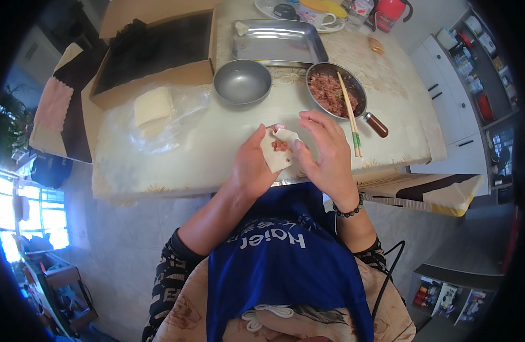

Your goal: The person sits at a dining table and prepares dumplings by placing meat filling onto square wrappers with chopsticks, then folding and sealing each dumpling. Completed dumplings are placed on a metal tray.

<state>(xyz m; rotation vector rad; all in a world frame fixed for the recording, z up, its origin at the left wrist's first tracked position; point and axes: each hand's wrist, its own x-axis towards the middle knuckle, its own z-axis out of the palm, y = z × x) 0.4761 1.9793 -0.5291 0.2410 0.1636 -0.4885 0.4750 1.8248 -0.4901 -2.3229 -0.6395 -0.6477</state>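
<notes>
My left hand (251,160) cradles a thin, pale dough wrapper (273,159) just in front of the table's near edge. A small lump of minced meat filling (280,145) sits on the wrapper, whose upper edge is bent. My right hand (328,158) is at the wrapper's right edge, its thumb appearing to touch it and its other fingers spread apart. Beyond the right hand, a pan (360,92) holds more minced meat (326,92). Wooden chopsticks (351,115) with green ends lie across its rim. A stack of square wrappers (153,104) rests on a plastic bag (181,124) to the left.
Past my hands stands a grey metal bowl (242,81). Behind it, a steel tray (283,45) holds one folded dumpling (242,28). An open cardboard box (159,79) occupies the table's far left. A lidded cup (316,17) and red kettle (390,15) stand at the back.
</notes>
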